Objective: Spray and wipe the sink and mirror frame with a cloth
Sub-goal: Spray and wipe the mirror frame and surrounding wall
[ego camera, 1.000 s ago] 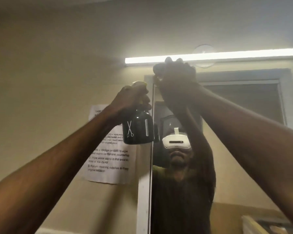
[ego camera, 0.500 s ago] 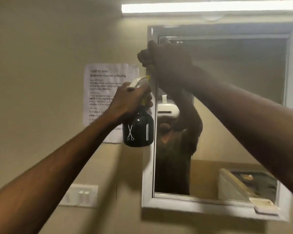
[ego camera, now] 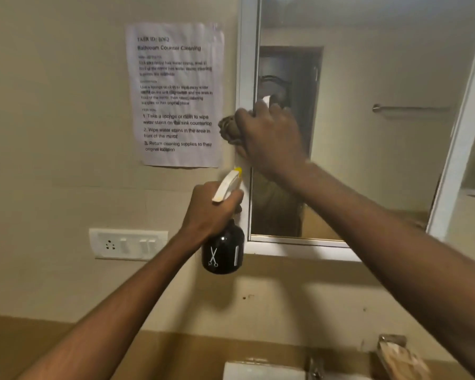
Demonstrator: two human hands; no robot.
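While the two bare forearms reach up from the lower edge of the view, the left hand is wrapped around the neck of a round black spray bottle with a white trigger head and yellow nozzle tip. Its long axis is close to vertical and the nozzle points up and away toward the wall beside the frame. The bottle looks rigid and smooth, probably slippery when wet; the narrow neck under the trigger appears the surest place to hold it. How full, and so how heavy, it is cannot be told.

Higher and further off, the right hand is closed on a bunched brown-grey cloth, pressing it against the left upright of the white-framed wall mirror, about halfway up. The cloth is soft and limp, light, and conforms to the frame's edge; gathering it into the palm, as shown, seems to suit it. The upright runs vertically, so strokes along it would follow its length.

To the left on the beige wall hang a white printed instruction sheet and, lower, a white switch-and-socket plate.

At the bottom of the view, below the mirror, part of a metal tap shows; the sink itself is largely out of view.
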